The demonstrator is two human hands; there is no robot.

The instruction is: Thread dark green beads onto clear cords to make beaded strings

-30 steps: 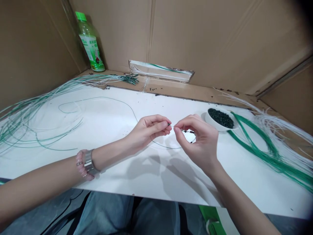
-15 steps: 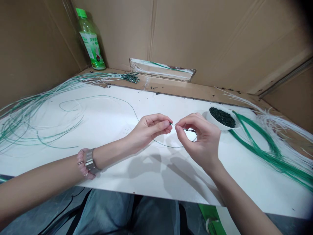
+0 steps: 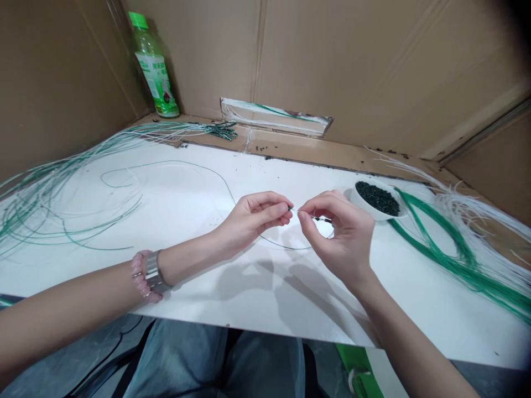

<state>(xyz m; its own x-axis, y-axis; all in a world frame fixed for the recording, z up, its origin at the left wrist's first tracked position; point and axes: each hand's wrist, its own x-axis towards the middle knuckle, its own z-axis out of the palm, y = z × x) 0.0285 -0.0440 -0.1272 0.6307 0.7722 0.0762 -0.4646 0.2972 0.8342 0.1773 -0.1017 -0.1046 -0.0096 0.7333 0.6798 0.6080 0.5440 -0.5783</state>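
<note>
My left hand (image 3: 255, 217) and my right hand (image 3: 338, 235) meet above the middle of the white table (image 3: 232, 287), fingertips almost touching. The left thumb and forefinger pinch a small dark green bead at the end of a thin green wire (image 3: 194, 164) that loops away to the left across the table. The right hand pinches a short thin piece carrying a few dark beads (image 3: 322, 219). A white bowl of dark green beads (image 3: 375, 199) sits just right of my right hand.
Bundles of green and white strands lie at the left (image 3: 50, 193) and the right (image 3: 464, 249) of the table. A green-capped bottle (image 3: 154, 69) stands in the far left corner against cardboard walls. A flat clear packet (image 3: 274, 117) and finished beaded pieces (image 3: 219, 130) lie at the back.
Both hands have stayed almost still, the fingertips drawing slightly closer together. The camera has shifted a little.
</note>
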